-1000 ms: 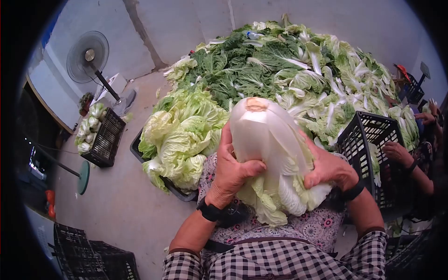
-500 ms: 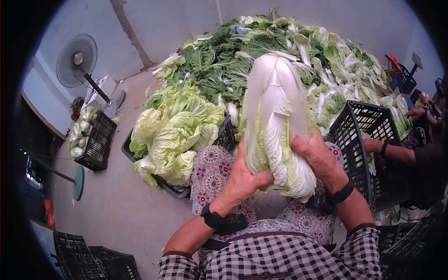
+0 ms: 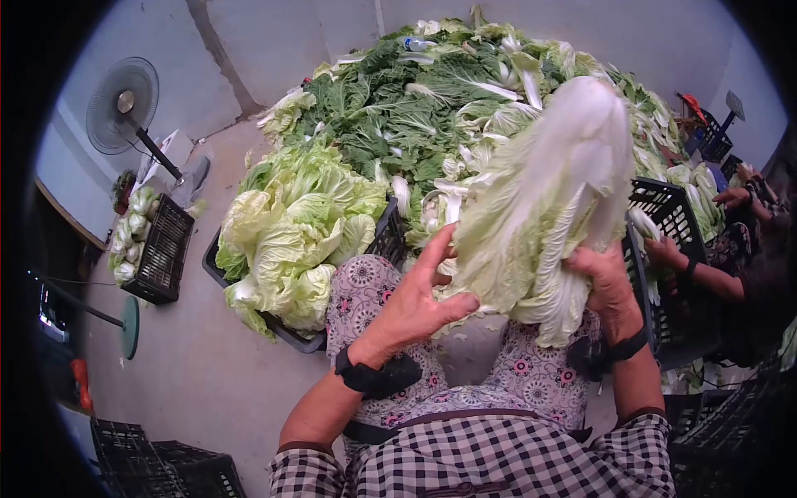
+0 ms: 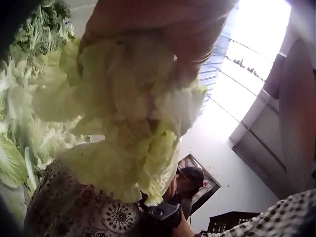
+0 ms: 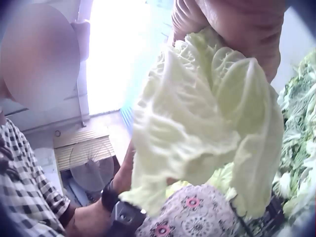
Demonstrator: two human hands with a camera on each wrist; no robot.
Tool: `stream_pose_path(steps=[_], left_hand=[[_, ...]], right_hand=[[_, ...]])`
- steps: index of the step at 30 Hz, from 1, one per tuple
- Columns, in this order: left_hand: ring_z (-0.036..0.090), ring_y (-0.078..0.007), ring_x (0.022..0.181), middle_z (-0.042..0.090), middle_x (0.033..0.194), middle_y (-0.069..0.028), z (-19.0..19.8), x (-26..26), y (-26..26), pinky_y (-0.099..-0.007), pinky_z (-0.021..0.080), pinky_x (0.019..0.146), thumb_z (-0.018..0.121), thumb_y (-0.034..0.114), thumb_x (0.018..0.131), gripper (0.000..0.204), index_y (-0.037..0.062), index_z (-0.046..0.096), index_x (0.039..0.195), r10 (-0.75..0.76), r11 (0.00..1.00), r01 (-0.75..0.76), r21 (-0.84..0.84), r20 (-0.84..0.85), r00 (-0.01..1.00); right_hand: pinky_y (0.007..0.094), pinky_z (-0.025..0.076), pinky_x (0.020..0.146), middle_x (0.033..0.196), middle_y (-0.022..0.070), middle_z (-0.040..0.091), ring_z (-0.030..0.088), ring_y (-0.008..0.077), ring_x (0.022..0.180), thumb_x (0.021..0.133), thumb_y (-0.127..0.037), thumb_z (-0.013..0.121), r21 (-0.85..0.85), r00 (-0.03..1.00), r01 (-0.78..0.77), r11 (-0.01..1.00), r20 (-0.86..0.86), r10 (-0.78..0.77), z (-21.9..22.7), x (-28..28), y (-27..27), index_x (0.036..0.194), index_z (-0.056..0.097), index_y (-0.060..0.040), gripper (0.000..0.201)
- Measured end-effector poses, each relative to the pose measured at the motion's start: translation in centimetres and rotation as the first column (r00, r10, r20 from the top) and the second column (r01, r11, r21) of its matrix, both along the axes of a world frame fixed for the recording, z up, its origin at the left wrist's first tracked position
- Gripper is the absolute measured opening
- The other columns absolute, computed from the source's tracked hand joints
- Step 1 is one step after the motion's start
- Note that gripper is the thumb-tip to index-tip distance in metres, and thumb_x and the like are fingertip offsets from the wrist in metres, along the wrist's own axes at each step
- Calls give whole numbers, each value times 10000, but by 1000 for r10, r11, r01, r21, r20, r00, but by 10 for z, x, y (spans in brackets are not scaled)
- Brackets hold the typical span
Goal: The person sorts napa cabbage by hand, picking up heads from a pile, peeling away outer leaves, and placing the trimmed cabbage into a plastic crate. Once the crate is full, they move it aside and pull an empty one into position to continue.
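A pale Chinese cabbage (image 3: 564, 191) is held up over the lap, white base upward and leaning right, loose leafy end down. My right hand (image 3: 606, 282) grips its lower right side, thumb in front and the other fingers hidden behind. In the right wrist view, the frilly leaf ends (image 5: 192, 113) hang below that hand. My left hand (image 3: 415, 290) is at the cabbage's lower left edge, thumb and forefinger spread apart. The left wrist view has the left hand (image 4: 158, 29) over the pale leaf tips (image 4: 123, 103).
A black crate (image 3: 311, 340) heaped with leafy cabbage trimmings stands left of the knees. Another black crate (image 3: 664, 216) stands at the right, by another person's hand (image 3: 664, 251). A large leaf pile (image 3: 374, 108) lies ahead. Farther left are a crate of cabbages (image 3: 162, 257) and a fan (image 3: 124, 101).
The cabbage has risen and moved right, its base swinging from facing the head camera to pointing up. The left hand has loosened from its side; the right hand keeps its grip.
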State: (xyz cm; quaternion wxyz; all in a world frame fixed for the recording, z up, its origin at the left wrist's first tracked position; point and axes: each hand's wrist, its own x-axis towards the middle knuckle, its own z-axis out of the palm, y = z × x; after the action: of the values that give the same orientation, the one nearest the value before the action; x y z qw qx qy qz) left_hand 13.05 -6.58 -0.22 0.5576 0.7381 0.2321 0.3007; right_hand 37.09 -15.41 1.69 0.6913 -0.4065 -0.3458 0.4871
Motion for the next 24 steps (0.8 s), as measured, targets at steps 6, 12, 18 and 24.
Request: stream_pose_path(steps=[6, 12, 18, 24], left_hand=[[595, -169, 952, 617, 1044, -91, 25, -72, 13, -306, 472, 833, 580, 175, 855, 325, 1, 541, 1126, 257, 964, -250, -85, 85, 963], [601, -186, 905, 603, 1023, -95, 26, -159, 30, -307, 488, 799, 556, 197, 890, 319, 10, 515, 1145, 576, 816, -574, -69, 172, 799], [600, -165, 888, 604, 1006, -87, 20, -190, 19, -284, 492, 780, 553, 186, 895, 296, 11, 521, 1132, 698, 714, -695, -89, 180, 694], [589, -127, 839, 616, 941, -66, 28, -225, 33, -246, 483, 730, 571, 149, 882, 243, 0, 564, 1074, 777, 601, -797, 67, 189, 601]], right_hand=[[305, 498, 785, 1027, 95, 586, 593, 196, 899, 740, -32, 637, 7, 887, 367, 930, 300, -352, 0, 121, -48, 1165, 479, 35, 458], [308, 474, 821, 1096, 105, 549, 563, 204, 955, 733, 13, 619, -12, 684, 595, 803, 532, -499, -12, 216, -84, 1238, 411, -5, 547], [301, 452, 806, 1033, 98, 578, 565, 204, 894, 620, -45, 577, -153, 458, 745, 649, 825, -331, -55, 264, -101, 1188, 472, 13, 581], [311, 440, 836, 1036, 114, 587, 569, 221, 914, 647, -108, 606, -274, 600, 640, 718, 762, -244, -99, 309, -103, 1188, 473, 35, 576]])
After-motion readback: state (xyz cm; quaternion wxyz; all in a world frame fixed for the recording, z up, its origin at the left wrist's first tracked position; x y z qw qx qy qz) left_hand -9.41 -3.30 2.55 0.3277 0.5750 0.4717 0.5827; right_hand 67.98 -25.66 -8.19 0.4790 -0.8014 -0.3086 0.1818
